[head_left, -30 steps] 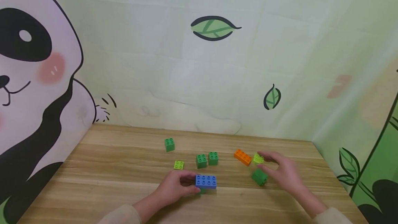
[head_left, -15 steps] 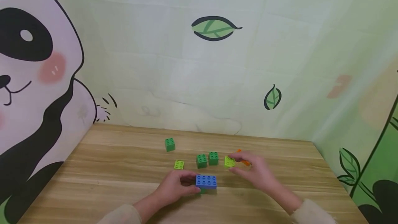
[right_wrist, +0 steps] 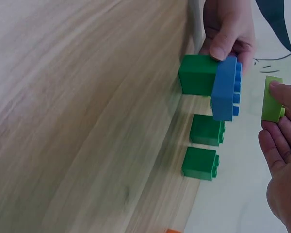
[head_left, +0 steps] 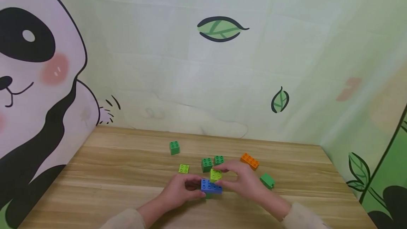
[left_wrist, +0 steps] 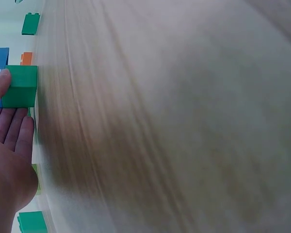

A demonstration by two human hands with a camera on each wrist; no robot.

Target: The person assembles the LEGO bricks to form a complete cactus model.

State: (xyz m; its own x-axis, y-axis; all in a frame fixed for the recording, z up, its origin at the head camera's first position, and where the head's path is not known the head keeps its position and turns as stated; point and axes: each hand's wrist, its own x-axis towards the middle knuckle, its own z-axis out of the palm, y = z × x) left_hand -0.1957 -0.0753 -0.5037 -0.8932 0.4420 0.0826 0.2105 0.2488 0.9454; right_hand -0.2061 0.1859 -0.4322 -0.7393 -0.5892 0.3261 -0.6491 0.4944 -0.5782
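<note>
My left hand [head_left: 177, 192] grips a small stack near the table's front: a green toy brick [left_wrist: 20, 86] at the bottom with a long blue brick [head_left: 206, 187] on top. In the right wrist view the blue brick [right_wrist: 224, 92] juts out past the green one on one side. Between thumb and fingers my right hand [head_left: 246, 181] pinches a flat lime-green brick [head_left: 215, 175]. That lime brick [right_wrist: 270, 99] hangs just above the blue brick's studs, with a gap visible in the right wrist view.
Behind the stack stand two green bricks [head_left: 206, 165], and a lime brick [head_left: 183, 168] lies left of them. Another green brick [head_left: 174, 148] is farther back. To the right lie an orange brick [head_left: 249, 160] and a tipped green brick [head_left: 267, 181]. A printed cloth wall [head_left: 178, 80] borders the wooden table.
My right hand has carried the lime brick leftward from beside the orange brick to above the blue one. My left hand has kept its grip on the stack in place.
</note>
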